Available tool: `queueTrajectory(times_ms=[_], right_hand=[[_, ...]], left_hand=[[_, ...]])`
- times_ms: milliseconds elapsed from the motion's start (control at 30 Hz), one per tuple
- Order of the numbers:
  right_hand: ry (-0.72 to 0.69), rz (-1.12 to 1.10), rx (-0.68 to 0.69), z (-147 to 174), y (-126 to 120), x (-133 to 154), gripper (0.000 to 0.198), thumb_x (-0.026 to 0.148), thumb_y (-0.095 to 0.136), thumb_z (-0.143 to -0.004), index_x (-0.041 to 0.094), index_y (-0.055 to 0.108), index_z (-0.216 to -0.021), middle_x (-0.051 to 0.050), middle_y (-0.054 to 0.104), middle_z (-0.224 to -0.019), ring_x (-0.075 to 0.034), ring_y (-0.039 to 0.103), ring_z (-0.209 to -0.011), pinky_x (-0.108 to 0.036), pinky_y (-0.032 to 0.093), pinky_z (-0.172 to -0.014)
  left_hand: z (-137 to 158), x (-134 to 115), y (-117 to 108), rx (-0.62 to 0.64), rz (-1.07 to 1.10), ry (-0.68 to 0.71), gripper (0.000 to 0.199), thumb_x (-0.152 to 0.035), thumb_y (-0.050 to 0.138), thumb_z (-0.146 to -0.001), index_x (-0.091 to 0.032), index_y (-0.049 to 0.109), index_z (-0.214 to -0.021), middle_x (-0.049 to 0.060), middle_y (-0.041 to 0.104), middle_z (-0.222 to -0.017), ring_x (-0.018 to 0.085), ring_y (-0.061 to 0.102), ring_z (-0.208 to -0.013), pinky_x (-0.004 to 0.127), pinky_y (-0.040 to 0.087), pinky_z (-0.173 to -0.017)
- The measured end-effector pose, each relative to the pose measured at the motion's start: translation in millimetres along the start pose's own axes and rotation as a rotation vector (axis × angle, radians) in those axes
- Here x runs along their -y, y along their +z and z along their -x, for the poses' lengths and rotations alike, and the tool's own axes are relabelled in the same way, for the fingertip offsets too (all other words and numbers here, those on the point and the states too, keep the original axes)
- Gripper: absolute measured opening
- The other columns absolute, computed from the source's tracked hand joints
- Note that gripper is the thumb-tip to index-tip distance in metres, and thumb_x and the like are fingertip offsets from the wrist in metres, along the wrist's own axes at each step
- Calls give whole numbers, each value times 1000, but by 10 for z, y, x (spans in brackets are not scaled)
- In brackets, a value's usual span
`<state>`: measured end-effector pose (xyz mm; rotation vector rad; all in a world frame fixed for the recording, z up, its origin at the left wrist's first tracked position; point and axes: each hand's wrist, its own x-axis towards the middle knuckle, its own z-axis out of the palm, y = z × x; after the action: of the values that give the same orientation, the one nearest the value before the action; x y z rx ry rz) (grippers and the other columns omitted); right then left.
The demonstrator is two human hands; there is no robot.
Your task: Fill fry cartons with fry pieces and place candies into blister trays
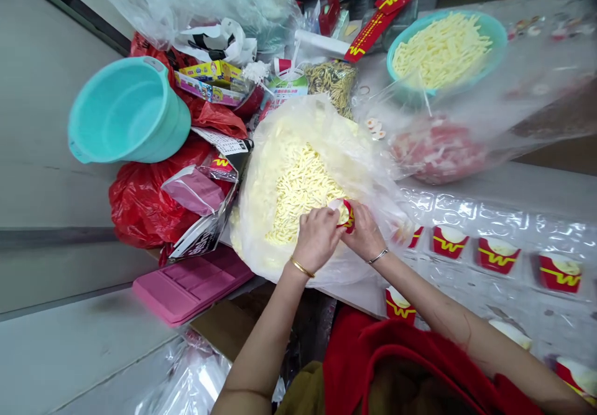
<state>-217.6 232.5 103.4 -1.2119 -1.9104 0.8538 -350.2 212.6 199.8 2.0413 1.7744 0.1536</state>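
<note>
A small red fry box [349, 216] with a yellow mark sits in my right hand [364, 234], fingers wrapped round its side. My left hand [318, 236] meets it at the open edge, fingers drawn together; what they pinch is hidden. Both hands are over the near right side of a large clear plastic bag [261, 153], spread open. Inside the bag lies a heap of pale yellow, fry-shaped sticks [305, 181]. To the right, several similar red fry boxes [498, 254] with pale contents rest in a clear plastic tray [466, 206].
A turquoise bucket [125, 113] stands at left above red plastic bags [149, 197]. Below is a pink tray [196, 284]. At back right are a turquoise basin [499, 35] of pale sticks and a clear bag of pink-and-white pieces [438, 147]. Packaging clutters the back.
</note>
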Motion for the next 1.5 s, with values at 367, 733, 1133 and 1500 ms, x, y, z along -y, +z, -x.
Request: queueTrajectory(times_ms=[367,733,1133,1500], right_hand=[[76,-40,-176,553,-819,-107,54,19,55,-80,19,38,-131,-12,53,-121,-26,49,-112,-46,43,-97],[394,162,-631,1636,-2945,-1641,48,17,48,-86,26,41,-133,-10,57,-112,-26,52,-105,-48,46,-93],[677,643,-830,3768,-6243,-3821,91,41,65,-75,12,14,-145,-21,37,-137,-36,31,-130,-59,32,-102],[903,705,-829,4619,-6747,-5055,68,28,62,-78,13,33,-138,-23,40,-130,-35,41,-121,-55,41,-93]], left_hand=[[-12,-992,522,-247,100,100,30,-31,46,-90,-17,53,-116,10,59,-113,21,53,-107,35,35,-92],[-1012,-3588,1941,77,56,537,29,-19,43,-85,-23,63,-104,10,59,-109,25,57,-99,40,41,-81],[-2087,-7416,4057,406,289,908,19,-24,46,-88,-21,65,-85,3,59,-96,16,53,-97,34,33,-88],[-2327,-8745,5436,562,-76,1094,22,-15,48,-80,-24,64,-93,4,59,-99,20,55,-92,41,31,-89]])
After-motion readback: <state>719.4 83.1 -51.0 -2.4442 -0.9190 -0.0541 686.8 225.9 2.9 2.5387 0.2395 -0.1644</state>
